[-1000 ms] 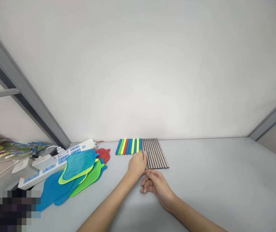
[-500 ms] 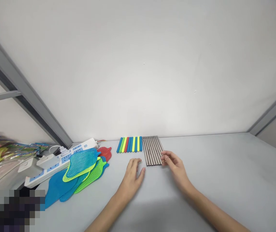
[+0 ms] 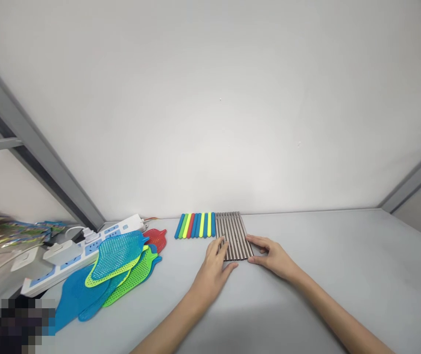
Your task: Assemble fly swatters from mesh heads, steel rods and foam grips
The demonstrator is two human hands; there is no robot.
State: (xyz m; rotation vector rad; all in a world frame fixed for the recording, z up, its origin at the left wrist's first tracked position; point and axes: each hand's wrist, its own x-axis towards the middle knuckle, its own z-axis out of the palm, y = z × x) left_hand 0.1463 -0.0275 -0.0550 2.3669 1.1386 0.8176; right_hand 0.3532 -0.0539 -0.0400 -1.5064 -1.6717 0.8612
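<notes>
A row of metal tubes [image 3: 233, 231] lies side by side on the table, pointing toward the back wall. My left hand [image 3: 213, 268] rests at their near left end, fingers spread over the tubes and thumb out to the side. At the right edge of the row is my right hand [image 3: 273, 258], with its fingertips against the outermost tube and the thumb apart by the near end. Neither hand grips a tube. Left of the tubes, short coloured sticks [image 3: 195, 226] in blue, green, yellow and red lie in a parallel row.
Perforated plastic fly swatter heads [image 3: 120, 255] in blue, green, yellow and red overlap on the left. Behind them runs a white power strip [image 3: 94, 246] with plugged-in adapters. Bagged colourful items [image 3: 7, 236] lie at the far left. A pale wall [image 3: 232, 123] borders the table's back.
My left hand has moved right and forward onto the near ends of the tubes. My right hand has come against their right edge, its fingers straighter. The view has shifted slightly.
</notes>
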